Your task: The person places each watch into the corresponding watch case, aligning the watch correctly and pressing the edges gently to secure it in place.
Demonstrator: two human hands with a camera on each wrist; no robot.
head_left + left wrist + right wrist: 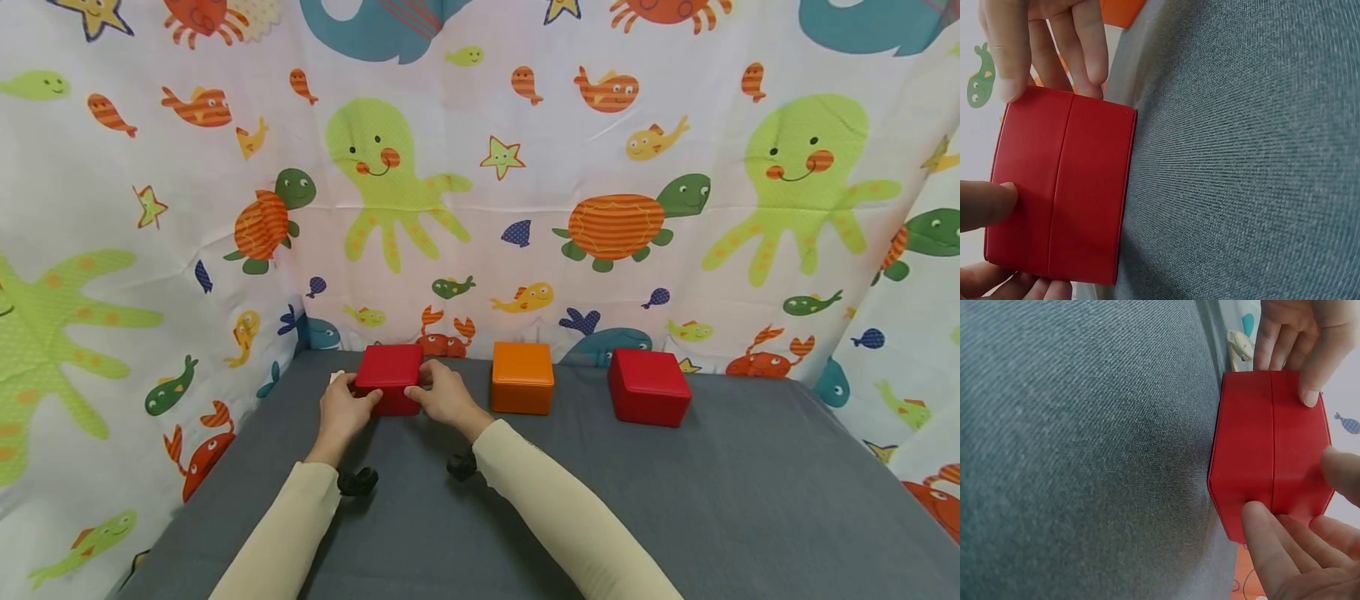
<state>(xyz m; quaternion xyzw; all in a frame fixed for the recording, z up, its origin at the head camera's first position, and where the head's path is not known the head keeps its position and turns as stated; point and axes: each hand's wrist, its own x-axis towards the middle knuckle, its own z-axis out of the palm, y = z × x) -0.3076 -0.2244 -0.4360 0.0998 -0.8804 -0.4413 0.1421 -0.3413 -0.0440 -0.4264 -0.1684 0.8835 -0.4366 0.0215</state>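
A closed red box point(389, 365) sits on the grey table at the left, its lid seam visible across the front in both wrist views. My left hand point(345, 417) holds its left side, the thumb on the front face and the fingers along the side. From the right, my right hand point(450, 402) grips the same box, thumb on the front near the upper edge. In the right wrist view, fingers of the right hand point(1300, 562) lie against the box's side. The lid looks shut, and the inside is hidden.
An orange box point(522, 377) stands to the right of the hands, with a second red box point(649, 387) further right. A small cream-coloured object point(1240, 345) lies beside the held box, mostly behind my left hand. A patterned curtain point(450, 208) borders the grey table point(750, 500).
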